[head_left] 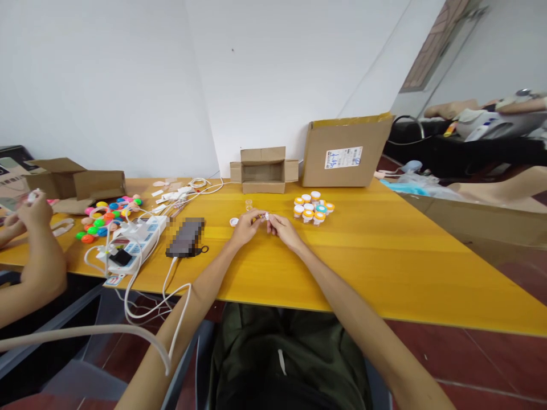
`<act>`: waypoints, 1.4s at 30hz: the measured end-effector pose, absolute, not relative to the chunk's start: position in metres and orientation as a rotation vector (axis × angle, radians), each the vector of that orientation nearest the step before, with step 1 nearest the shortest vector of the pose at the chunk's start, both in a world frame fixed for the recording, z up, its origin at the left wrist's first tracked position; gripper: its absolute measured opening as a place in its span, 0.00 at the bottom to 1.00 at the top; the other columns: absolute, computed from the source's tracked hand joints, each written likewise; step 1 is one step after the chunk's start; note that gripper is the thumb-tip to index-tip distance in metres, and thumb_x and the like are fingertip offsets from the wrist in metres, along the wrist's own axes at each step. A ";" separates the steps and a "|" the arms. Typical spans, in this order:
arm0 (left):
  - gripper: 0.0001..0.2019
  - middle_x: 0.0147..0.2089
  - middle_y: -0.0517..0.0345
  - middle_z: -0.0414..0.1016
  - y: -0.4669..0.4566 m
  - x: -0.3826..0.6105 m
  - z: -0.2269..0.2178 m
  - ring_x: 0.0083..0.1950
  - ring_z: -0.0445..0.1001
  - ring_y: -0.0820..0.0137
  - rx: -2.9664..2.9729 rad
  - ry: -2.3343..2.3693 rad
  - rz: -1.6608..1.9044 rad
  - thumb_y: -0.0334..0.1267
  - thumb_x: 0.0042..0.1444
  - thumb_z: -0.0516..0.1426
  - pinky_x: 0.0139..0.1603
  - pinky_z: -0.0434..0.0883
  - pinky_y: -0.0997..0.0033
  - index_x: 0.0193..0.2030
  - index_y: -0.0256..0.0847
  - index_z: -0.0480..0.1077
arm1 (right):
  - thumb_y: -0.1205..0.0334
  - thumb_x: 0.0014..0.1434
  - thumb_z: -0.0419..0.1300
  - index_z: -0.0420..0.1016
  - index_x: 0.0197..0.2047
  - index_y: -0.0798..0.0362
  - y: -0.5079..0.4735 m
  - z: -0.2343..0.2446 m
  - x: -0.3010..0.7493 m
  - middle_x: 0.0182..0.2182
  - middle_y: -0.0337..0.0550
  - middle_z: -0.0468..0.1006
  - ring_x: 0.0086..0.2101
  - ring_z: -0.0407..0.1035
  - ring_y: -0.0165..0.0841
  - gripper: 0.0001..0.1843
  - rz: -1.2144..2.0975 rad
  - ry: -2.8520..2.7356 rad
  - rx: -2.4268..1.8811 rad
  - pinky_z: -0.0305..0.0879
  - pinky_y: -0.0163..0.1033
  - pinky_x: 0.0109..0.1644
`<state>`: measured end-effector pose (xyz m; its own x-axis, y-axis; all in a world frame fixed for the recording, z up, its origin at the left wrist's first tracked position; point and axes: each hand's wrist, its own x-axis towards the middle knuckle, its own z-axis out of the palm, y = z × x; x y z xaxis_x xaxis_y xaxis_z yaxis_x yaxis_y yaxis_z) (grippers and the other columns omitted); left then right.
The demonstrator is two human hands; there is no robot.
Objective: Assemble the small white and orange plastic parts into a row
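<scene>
Head view: our left hand and right hand, fingers pinched together, hold a small white piece between them over the table; an open carton stands beyond.

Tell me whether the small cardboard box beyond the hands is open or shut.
Open. The small cardboard box has its flaps spread outward, and its inside shows.

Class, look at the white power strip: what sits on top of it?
A black adapter and white plugs sit on the power strip. Any sockets directly beneath them are covered and cannot be seen.
</scene>
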<state>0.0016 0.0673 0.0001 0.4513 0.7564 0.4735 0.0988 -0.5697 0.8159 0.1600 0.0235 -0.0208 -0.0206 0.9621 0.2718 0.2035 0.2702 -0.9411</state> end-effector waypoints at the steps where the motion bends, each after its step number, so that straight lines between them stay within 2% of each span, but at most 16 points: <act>1: 0.06 0.39 0.55 0.82 0.067 0.001 0.001 0.41 0.75 0.65 1.992 0.712 1.140 0.37 0.56 0.63 0.48 0.72 0.64 0.39 0.45 0.81 | 0.29 0.61 0.49 0.65 0.25 0.48 0.024 -0.021 0.160 0.21 0.38 0.72 0.24 0.65 0.31 0.31 0.894 -1.469 -1.147 0.63 0.37 0.29; 8: 0.11 0.42 0.52 0.81 0.066 -0.004 0.002 0.44 0.76 0.63 2.225 0.679 1.109 0.32 0.61 0.57 0.51 0.71 0.63 0.45 0.45 0.80 | 0.30 0.61 0.51 0.66 0.25 0.48 0.023 -0.021 0.160 0.21 0.38 0.73 0.23 0.65 0.31 0.30 0.882 -1.467 -1.142 0.64 0.37 0.30; 17: 0.14 0.45 0.50 0.80 0.073 -0.012 0.000 0.51 0.74 0.59 2.589 0.907 1.041 0.32 0.65 0.54 0.54 0.67 0.60 0.50 0.46 0.78 | 0.35 0.65 0.50 0.68 0.26 0.48 0.023 -0.022 0.159 0.21 0.37 0.73 0.23 0.66 0.32 0.28 0.803 -1.510 -1.209 0.65 0.37 0.31; 22: 0.14 0.46 0.49 0.81 0.074 -0.015 -0.001 0.54 0.73 0.56 2.685 1.050 0.973 0.30 0.62 0.55 0.55 0.65 0.57 0.50 0.47 0.78 | 0.37 0.65 0.51 0.70 0.27 0.48 0.022 -0.022 0.156 0.20 0.38 0.73 0.23 0.67 0.32 0.26 0.785 -1.492 -1.222 0.66 0.38 0.32; 27: 0.13 0.44 0.48 0.81 0.077 -0.017 -0.005 0.53 0.73 0.54 2.694 1.082 0.952 0.28 0.60 0.57 0.54 0.64 0.56 0.45 0.48 0.78 | 0.38 0.64 0.53 0.70 0.27 0.48 0.022 -0.020 0.156 0.20 0.37 0.74 0.23 0.67 0.32 0.25 0.771 -1.496 -1.229 0.65 0.38 0.32; 35: 0.15 0.47 0.48 0.81 0.079 -0.018 -0.007 0.56 0.72 0.53 2.687 1.169 0.943 0.27 0.58 0.59 0.54 0.63 0.56 0.49 0.48 0.77 | 0.48 0.64 0.57 0.71 0.27 0.48 0.021 -0.020 0.156 0.21 0.35 0.74 0.25 0.67 0.31 0.18 0.728 -1.548 -1.261 0.63 0.37 0.34; 42: 0.17 0.54 0.51 0.80 0.072 -0.015 0.001 0.60 0.71 0.57 2.758 1.357 0.718 0.30 0.62 0.56 0.57 0.65 0.57 0.56 0.50 0.74 | 0.59 0.62 0.58 0.73 0.29 0.50 0.018 -0.015 0.154 0.22 0.33 0.76 0.27 0.70 0.31 0.10 0.651 -1.607 -1.348 0.63 0.35 0.36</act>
